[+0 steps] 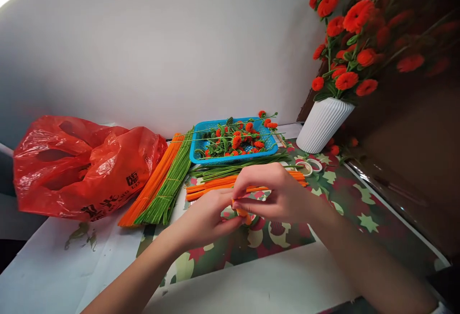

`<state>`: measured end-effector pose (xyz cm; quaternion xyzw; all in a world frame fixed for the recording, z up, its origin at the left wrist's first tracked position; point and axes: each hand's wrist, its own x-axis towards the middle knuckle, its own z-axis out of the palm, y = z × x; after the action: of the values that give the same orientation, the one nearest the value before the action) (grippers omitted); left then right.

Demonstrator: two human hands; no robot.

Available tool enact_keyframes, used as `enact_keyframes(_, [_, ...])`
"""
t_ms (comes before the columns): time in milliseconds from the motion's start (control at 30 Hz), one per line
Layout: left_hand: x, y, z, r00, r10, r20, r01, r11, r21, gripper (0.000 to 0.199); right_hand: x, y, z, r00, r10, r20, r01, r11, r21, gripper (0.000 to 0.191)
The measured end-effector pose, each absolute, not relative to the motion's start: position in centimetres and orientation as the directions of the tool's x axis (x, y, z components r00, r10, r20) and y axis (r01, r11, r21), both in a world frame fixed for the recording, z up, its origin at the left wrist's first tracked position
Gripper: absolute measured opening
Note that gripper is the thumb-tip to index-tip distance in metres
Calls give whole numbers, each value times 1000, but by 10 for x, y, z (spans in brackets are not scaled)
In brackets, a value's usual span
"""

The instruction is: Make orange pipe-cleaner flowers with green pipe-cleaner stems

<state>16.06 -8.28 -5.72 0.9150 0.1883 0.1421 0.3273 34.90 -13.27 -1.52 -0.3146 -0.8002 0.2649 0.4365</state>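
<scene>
My left hand [212, 216] and my right hand [269, 194] meet above the patterned mat, their fingertips pinched together. Between them is a small orange pipe-cleaner piece [244, 216], bent or coiled and mostly hidden by the fingers. Just behind my hands lie loose orange pipe cleaners [201, 189], with green pipe cleaners [237, 163] beyond them. Left of these, a long orange bundle [154, 180] rests beside a tied green bundle [167, 185].
A blue basket [234, 161] holds small orange flowers and green leaves. A red plastic bag [89, 170] lies at left. On the right stand tape rolls [304, 168] and a white ribbed vase [323, 125] with tall orange flowers [347, 80], near a dark reflective panel [406, 137].
</scene>
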Motion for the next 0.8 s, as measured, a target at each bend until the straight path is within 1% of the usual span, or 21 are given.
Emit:
enact_keyframes(67, [162, -82, -60, 865, 474, 167, 262, -708, 656, 6, 351, -134, -10, -373, 735, 567, 307, 674, -672, 6])
enact_keyframes(133, [164, -81, -63, 841, 513, 174, 281, -687, 670, 7, 355, -134, -8, -330, 754, 568, 363, 657, -661, 6])
enact_keyframes(300, [170, -81, -69, 832, 539, 131, 317, -656, 685, 7, 363, -128, -10, -368, 824, 431, 475, 565, -675, 10])
enact_keyframes(400, [172, -82, -71, 829, 547, 118, 330, -648, 686, 7, 365, -127, -12, -393, 832, 391, 471, 547, -692, 9])
enact_keyframes(600, [171, -79, -77, 843, 534, 65, 352, -639, 684, 7, 366, -129, -10, -423, 826, 374, 446, 548, -707, 11])
enact_keyframes(700, [171, -78, -83, 851, 525, 35, 367, -641, 674, 10, 367, -131, -8, -427, 827, 366, 466, 548, -694, 11])
enact_keyframes(800, [171, -79, -85, 861, 507, 46, 332, -628, 704, 15, 367, -132, -7, -431, 828, 358, 500, 549, -670, 13])
